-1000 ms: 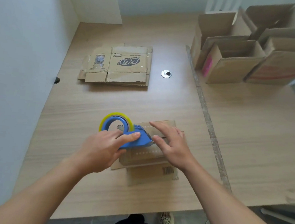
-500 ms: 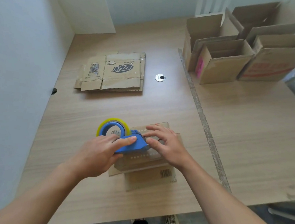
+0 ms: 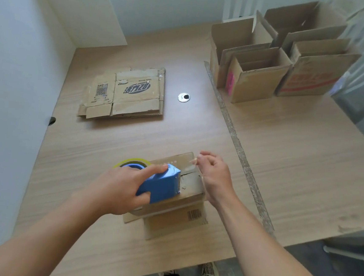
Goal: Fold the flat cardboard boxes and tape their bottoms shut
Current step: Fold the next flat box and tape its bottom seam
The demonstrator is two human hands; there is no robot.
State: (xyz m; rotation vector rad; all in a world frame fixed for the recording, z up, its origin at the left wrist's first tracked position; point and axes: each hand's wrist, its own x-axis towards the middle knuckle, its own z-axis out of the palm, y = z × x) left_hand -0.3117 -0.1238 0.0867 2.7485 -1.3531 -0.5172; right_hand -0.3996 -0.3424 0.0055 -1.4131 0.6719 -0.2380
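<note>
Two hands share the work. The left hand (image 3: 126, 190) is wrapped round the blue tape dispenser (image 3: 161, 187), forefinger laid along its top, with the yellow-rimmed roll at its back. The right hand (image 3: 214, 174) has its fingers curled, thumb and forefinger pinching the free end of the clear tape (image 3: 188, 163). The tape shows as a faint shiny strip running from the dispenser's front (it is nearly see-through, so its edges are hard to make out).

Both hands are over the small box (image 3: 192, 190), which sits bottom-up near the front edge of the table (image 3: 295, 169). Its closed flaps face up under the dispenser, and its other flaps lie splayed on the wood, one bearing a barcode.

The box is probably light, stiff across its panels but springy at the creases. On this smooth top it would likely slide or let its flaps lift when the dispenser is dragged. The best hold looks like a flat press on the flaps just beside the seam, not a squeeze of the walls. The tape is thin and sticky and will cling to itself, so it wants holding by its very tip and keeping taut. The dispenser is hard plastic and suits a full-hand grip, with fingers kept behind its cutting edge.

Farther back on the left lies a pile of flat boxes (image 3: 127, 93). Several folded boxes (image 3: 259, 78) stand open at the far right.
</note>
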